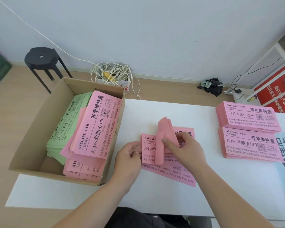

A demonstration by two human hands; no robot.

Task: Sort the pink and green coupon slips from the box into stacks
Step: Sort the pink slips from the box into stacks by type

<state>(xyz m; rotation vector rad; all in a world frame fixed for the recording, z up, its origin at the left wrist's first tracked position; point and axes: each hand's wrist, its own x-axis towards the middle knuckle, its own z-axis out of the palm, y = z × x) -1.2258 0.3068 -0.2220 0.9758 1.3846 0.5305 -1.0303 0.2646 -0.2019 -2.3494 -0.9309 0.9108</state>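
— Where were the coupons when you looked over?

— Mostly in the cardboard box (39, 134) at the left end of the white surface (155, 199). The green slips (62, 129) lay along its far side, and the pink slips in the box (95, 129) were heaped beside and partly over them, some askew. Two sorted pink stacks sat well apart at the right, the far stack (247, 117) just behind the near stack (248, 143). Their headlines differed, so I'd say the sorting went by print as well as colour.

— And the hands?

— Both were busy in the middle. The left hand (130, 152) pinched the left edge of a bundle of pink slips (149, 146), which I took to be for steadying it. The right hand (186, 150) gripped the raised slips (166, 127), thumb in front and fingers curled behind, so that they stood up bent from the bundle. It looked like leafing through, checking each headline before committing it to a stack.

— Was the bundle flat on the surface?

— It rested on a loose pink slip (171, 176) that lay skewed beneath it.

— What were the slips like?

— Long, thin paper strips with black printing and a small square code. They were limp enough to curl over a thumb. I saw no green stack on the surface.
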